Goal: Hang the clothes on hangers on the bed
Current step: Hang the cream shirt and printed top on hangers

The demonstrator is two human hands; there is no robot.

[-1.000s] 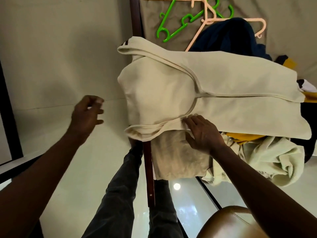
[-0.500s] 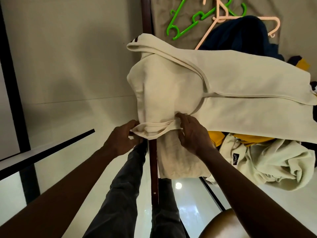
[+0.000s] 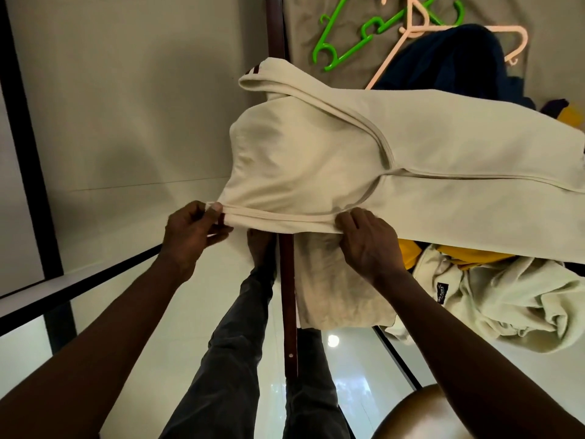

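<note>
Both hands, left hand [image 3: 190, 231] and right hand [image 3: 368, 240], pinch the cream hoodie [image 3: 316, 160] hem in their fingers; next I'd grab the green hanger [image 3: 345, 42] beyond it

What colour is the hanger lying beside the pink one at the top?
Bright green. It shows clearly in the head view, lying on the bed beside the pale pink hanger.

Bed [image 3: 300, 33]: olive-brown sheet, dark wood rail at near edge.
On bed: green hangers [image 3: 354, 36], peach hanger [image 3: 411, 30], cream hoodie [image 3: 443, 172], navy garment [image 3: 449, 58], pale crumpled garment [image 3: 506, 305], yellow cloth [image 3: 411, 251].
</note>
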